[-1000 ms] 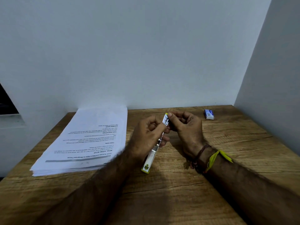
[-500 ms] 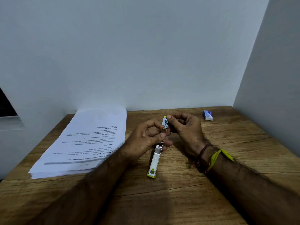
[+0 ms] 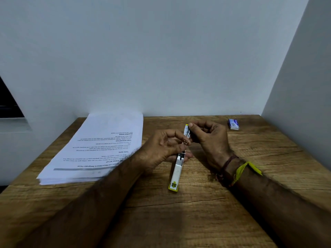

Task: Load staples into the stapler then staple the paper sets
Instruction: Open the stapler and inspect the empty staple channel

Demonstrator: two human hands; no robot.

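A slim stapler [image 3: 177,171], silver with yellow ends, lies opened out at the middle of the wooden table. My left hand [image 3: 161,149] grips its middle near the hinge, fingers curled round it. My right hand [image 3: 208,138] pinches the raised far arm of the stapler between thumb and fingertips. A thick stack of printed paper [image 3: 100,149] lies to the left. A small blue and white staple box [image 3: 233,124] sits at the back right. Whether staples sit in the stapler's channel cannot be seen.
White walls close the table [image 3: 179,221] at the back and on the right. A dark window opening [image 3: 9,102] is at the far left. My right wrist wears a yellow band [image 3: 245,170] and a dark thread.
The stapler's near end has swung down and toward me and now lies flatter on the table. Both hands keep their hold on it and have shifted slightly.
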